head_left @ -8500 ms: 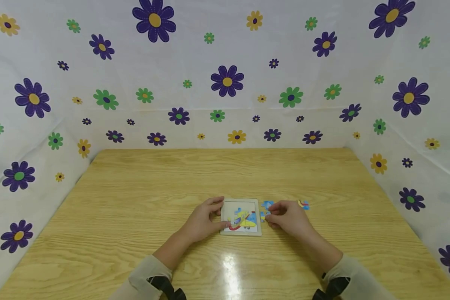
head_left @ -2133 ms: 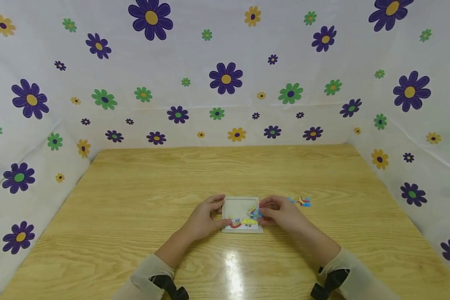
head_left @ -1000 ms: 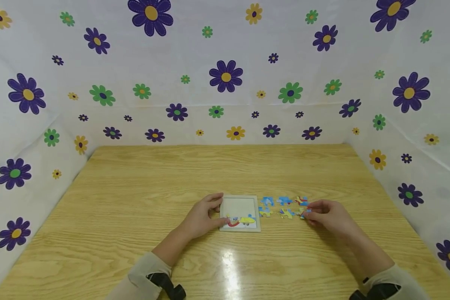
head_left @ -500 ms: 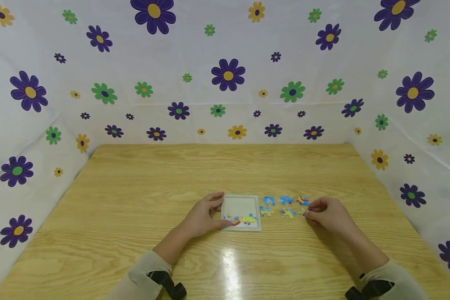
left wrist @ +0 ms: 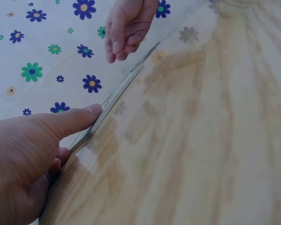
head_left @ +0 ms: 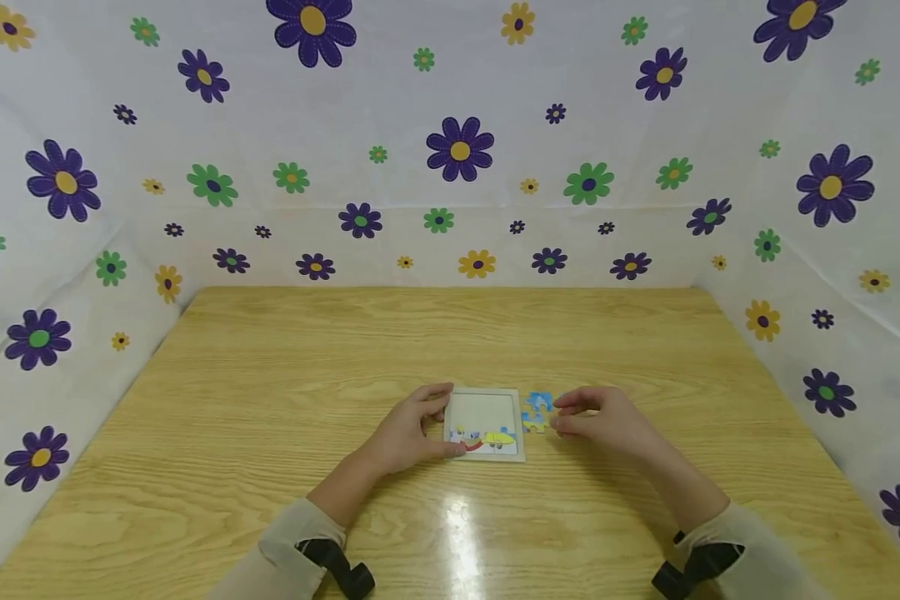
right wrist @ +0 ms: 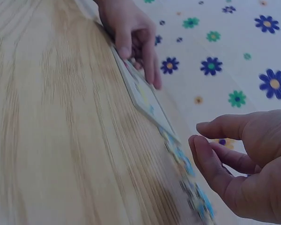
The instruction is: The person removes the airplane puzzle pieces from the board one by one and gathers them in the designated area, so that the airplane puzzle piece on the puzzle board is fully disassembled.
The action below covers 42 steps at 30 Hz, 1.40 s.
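Booth-like setting: wood-grain table (head_left: pixel 285 358), flower-print sheeting (head_left: pixel 378 92) on three sides.

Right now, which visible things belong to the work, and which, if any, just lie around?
Work: puzzle frame, gripped by left hand; pieces inside; loose pieces near right hand.
Lying about: none; merely present: table, flowered cloth, wrist straps.

White glare (head_left: pixel 462 542) streaks the softly lit tabletop (head_left: pixel 307 358), while puzzle pieces (right wrist: pixel 180 156) blur in the right wrist view.

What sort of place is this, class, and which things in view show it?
Probably a small tabletop recording booth: a wood-grain table, flower-print sheeting on three sides, and black wrist-worn devices, perhaps cameras.
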Motion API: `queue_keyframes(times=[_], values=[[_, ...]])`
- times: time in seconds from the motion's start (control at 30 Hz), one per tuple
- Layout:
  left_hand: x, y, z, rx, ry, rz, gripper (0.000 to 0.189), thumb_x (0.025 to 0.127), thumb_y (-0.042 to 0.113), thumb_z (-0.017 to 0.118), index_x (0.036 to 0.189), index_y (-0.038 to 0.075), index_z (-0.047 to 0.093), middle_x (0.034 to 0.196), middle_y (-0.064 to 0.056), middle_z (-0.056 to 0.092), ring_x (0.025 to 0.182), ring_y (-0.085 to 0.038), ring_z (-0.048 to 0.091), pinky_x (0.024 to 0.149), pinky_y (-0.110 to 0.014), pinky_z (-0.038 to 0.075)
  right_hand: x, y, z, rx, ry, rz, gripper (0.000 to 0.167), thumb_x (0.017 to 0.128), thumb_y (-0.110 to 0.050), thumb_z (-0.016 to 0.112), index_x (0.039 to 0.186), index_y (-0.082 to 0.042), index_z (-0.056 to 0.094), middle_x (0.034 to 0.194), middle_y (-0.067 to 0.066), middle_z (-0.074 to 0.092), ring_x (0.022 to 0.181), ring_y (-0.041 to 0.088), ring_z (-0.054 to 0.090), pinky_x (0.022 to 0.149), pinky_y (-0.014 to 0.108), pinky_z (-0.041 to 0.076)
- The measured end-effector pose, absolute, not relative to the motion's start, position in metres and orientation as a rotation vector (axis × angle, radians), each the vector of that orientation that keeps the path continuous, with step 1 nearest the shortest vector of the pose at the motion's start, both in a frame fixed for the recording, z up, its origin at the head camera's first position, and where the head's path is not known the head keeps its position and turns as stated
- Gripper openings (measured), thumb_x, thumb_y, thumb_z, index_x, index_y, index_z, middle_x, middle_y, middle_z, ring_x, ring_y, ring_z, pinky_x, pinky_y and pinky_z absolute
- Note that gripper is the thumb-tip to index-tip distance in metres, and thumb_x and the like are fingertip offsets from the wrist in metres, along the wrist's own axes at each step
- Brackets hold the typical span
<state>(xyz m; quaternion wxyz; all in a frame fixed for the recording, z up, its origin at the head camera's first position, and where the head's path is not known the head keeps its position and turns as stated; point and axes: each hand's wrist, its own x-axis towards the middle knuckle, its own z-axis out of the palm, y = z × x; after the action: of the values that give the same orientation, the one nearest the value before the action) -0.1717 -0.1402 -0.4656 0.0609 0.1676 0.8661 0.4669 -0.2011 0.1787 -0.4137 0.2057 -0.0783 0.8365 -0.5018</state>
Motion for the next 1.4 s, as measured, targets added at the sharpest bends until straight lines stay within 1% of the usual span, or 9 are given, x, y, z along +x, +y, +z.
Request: queue_keyframes(times=[0.13,0.23,0.47,0.63,0.87,0.97,1.1,1.23,1.4], values=[[-0.173,-0.14,-0.466,0.505,2.641,1.395,0.086,0.076,0.028,0.089,0.145,-0.004,0.048,0.156,-0.003,0.04,0.106,-0.013,0.053,0.075,-0.019,0.044,-0.203,0.152,-0.417,-0.277,2.215,-1.456,0.038,0.091,-0.014,0.074,0.12,0.007,0.063,0.105,0.014,0.063,0.089,0.016,0.069,0.081,0.031,0.059],[-0.174,-0.14,-0.466,0.521,2.636,1.393,0.086,0.077,0.029,0.088,0.145,-0.004,0.048,0.156,-0.004,0.039,0.109,-0.014,0.052,0.076,-0.019,0.043,-0.204,0.136,-0.422,-0.328,2.155,-1.47,0.036,0.09,-0.011,0.074,0.119,0.007,0.064,0.103,0.014,0.062,0.088,0.017,0.069,0.081,0.032,0.059],[-0.174,-0.141,-0.466,0.502,2.642,1.358,0.085,0.078,0.029,0.087,0.146,-0.003,0.046,0.157,-0.001,0.038,0.114,-0.015,0.054,0.077,-0.019,0.043,-0.206,0.103,-0.431,-0.483,2.192,-1.351,0.029,0.09,-0.015,0.074,0.113,0.003,0.07,0.097,0.01,0.07,0.082,0.015,0.069,0.074,0.028,0.058],[-0.172,-0.141,-0.465,0.508,2.638,1.373,0.085,0.079,0.029,0.087,0.146,-0.004,0.046,0.157,-0.003,0.038,0.112,-0.015,0.053,0.074,-0.02,0.043,-0.204,0.087,-0.431,-0.467,2.079,-1.399,0.029,0.093,-0.009,0.069,0.115,0.01,0.066,0.095,0.015,0.073,0.079,0.018,0.073,0.073,0.033,0.06],[-0.172,-0.141,-0.464,0.507,2.635,1.366,0.087,0.078,0.03,0.087,0.146,-0.004,0.046,0.157,-0.003,0.037,0.111,-0.014,0.052,0.074,-0.02,0.043,-0.2,0.077,-0.426,-0.623,2.174,-1.23,0.028,0.095,-0.009,0.066,0.117,0.008,0.069,0.089,0.01,0.076,0.074,0.015,0.072,0.068,0.029,0.059],[-0.172,-0.142,-0.464,0.506,2.641,1.357,0.087,0.078,0.03,0.088,0.146,-0.003,0.045,0.158,-0.003,0.037,0.111,-0.014,0.051,0.076,-0.02,0.043,-0.198,0.075,-0.421,-0.725,2.243,-1.117,0.029,0.095,-0.009,0.065,0.12,0.005,0.068,0.088,0.006,0.074,0.072,0.013,0.07,0.065,0.027,0.057],[-0.172,-0.142,-0.463,0.518,2.639,1.361,0.088,0.077,0.03,0.088,0.147,-0.004,0.045,0.158,-0.004,0.036,0.113,-0.015,0.051,0.078,-0.02,0.043,-0.197,0.073,-0.417,-0.754,2.277,-1.061,0.03,0.095,-0.009,0.066,0.122,0.003,0.067,0.085,0.003,0.07,0.07,0.013,0.069,0.063,0.026,0.056],[-0.172,-0.143,-0.463,0.524,2.639,1.357,0.089,0.077,0.032,0.088,0.147,-0.003,0.045,0.158,-0.003,0.036,0.112,-0.014,0.051,0.077,-0.02,0.043,-0.2,0.073,-0.419,-0.733,2.235,-1.094,0.027,0.095,-0.009,0.066,0.12,0.002,0.068,0.085,0.004,0.071,0.071,0.014,0.069,0.065,0.027,0.056],[-0.171,-0.142,-0.465,0.526,2.634,1.368,0.09,0.076,0.034,0.088,0.147,-0.002,0.045,0.158,-0.001,0.037,0.114,-0.014,0.052,0.077,-0.021,0.043,-0.205,0.077,-0.425,-0.66,2.119,-1.224,0.024,0.096,-0.007,0.064,0.118,0.003,0.065,0.091,0.01,0.072,0.077,0.016,0.07,0.071,0.031,0.059]])
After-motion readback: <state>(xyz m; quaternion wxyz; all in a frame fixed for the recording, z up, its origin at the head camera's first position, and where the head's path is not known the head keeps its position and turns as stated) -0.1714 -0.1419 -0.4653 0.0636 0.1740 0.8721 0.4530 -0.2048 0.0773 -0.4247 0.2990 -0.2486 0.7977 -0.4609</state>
